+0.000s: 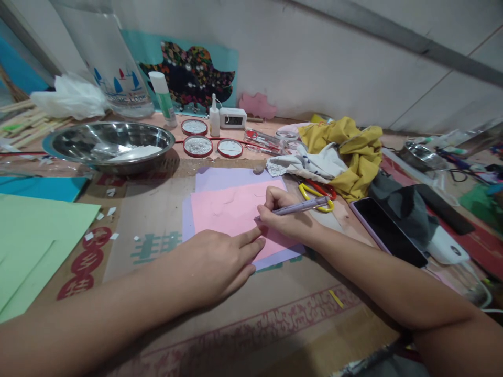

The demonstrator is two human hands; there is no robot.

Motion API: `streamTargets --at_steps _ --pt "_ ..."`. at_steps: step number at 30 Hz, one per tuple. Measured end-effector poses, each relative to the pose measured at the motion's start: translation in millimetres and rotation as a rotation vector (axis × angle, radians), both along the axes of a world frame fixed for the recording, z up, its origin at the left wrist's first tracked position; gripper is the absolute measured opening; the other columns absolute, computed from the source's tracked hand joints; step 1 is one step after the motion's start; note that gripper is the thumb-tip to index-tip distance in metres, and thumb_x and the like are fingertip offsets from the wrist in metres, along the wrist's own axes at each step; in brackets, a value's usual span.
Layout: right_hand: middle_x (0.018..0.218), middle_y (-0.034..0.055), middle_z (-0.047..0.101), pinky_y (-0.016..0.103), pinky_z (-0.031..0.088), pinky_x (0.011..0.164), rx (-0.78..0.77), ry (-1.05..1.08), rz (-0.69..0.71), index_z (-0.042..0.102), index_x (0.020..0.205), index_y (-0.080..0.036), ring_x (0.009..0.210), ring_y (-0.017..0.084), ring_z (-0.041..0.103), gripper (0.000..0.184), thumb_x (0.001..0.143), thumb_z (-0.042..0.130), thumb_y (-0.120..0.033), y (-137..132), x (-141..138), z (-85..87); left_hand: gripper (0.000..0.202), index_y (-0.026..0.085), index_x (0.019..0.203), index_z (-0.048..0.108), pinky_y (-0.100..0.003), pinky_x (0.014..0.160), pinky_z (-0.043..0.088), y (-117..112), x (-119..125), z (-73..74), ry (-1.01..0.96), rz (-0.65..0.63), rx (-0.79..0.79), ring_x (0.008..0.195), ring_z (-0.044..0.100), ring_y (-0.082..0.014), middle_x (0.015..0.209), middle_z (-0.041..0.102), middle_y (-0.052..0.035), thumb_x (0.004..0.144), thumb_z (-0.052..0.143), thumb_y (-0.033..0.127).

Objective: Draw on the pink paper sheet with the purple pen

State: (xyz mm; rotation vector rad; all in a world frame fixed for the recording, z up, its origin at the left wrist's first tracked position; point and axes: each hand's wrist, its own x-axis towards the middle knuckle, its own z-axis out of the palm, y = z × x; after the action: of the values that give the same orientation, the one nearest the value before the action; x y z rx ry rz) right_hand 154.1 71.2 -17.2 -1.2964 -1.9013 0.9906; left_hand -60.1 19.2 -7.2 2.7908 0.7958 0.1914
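A pink sheet of paper [223,209] lies on top of purple paper [231,177] over a cardboard sheet. My right hand [285,214] is closed round a purple pen [301,206], its tip down at the pink sheet. Faint curved lines show on the pink surface. Lying flat with fingers stretched out, my left hand [222,262] presses on the lower part of the papers, its fingertips close to the right hand. Yellow-handled scissors [320,204] and red-handled scissors [328,187] lie just beyond the pen, partly under cloth.
A steel bowl [110,144] stands at the back left, near a glue stick [163,99] and small dishes of beads [197,145]. Green paper [35,235] lies left. At right are a yellow cloth [353,157], a phone [387,230] and a white corded device [448,246].
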Motion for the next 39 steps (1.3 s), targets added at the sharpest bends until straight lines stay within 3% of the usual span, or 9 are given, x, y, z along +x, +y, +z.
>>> streamTargets --at_steps 11,19,29,39 --pt "0.058 -0.0069 0.046 0.023 0.034 0.049 0.037 -0.011 -0.05 0.038 0.067 -0.022 0.052 0.01 0.048 0.026 0.082 0.06 -0.025 0.9 0.6 -3.4 0.044 0.021 0.14 0.051 -0.035 0.077 0.058 -0.2 0.7 1.1 0.019 -0.004 0.008 0.095 0.072 -0.0228 0.142 0.058 -0.013 0.099 0.041 0.035" --pt "0.055 -0.007 0.043 0.022 0.032 0.046 0.048 0.011 -0.123 0.038 0.065 -0.023 0.049 0.009 0.043 0.026 0.081 0.058 -0.024 -0.5 -1.8 5.7 0.044 0.022 0.14 0.051 -0.035 0.078 0.058 -0.8 0.2 1.0 0.016 0.0 0.019 0.096 0.072 -0.022 0.148 0.053 -0.0129 0.099 0.042 0.035" --pt "0.058 -0.0063 0.047 0.024 0.036 0.049 -0.007 0.009 -0.059 0.039 0.068 -0.023 0.052 0.01 0.049 0.027 0.083 0.06 -0.028 0.1 0.9 -0.5 0.044 0.02 0.14 0.051 -0.036 0.076 0.059 -0.8 1.1 4.4 0.035 -0.004 0.012 0.097 0.072 -0.0238 0.143 0.058 -0.013 0.099 0.041 0.032" --pt "0.057 -0.0071 0.042 0.025 0.032 0.049 0.041 -0.022 -0.088 0.037 0.067 -0.023 0.051 0.01 0.041 0.026 0.083 0.057 -0.025 0.3 0.7 1.8 0.044 0.019 0.14 0.051 -0.038 0.077 0.06 -0.7 1.7 3.8 0.038 -0.007 0.018 0.098 0.072 -0.0246 0.15 0.051 -0.0133 0.1 0.04 0.032"
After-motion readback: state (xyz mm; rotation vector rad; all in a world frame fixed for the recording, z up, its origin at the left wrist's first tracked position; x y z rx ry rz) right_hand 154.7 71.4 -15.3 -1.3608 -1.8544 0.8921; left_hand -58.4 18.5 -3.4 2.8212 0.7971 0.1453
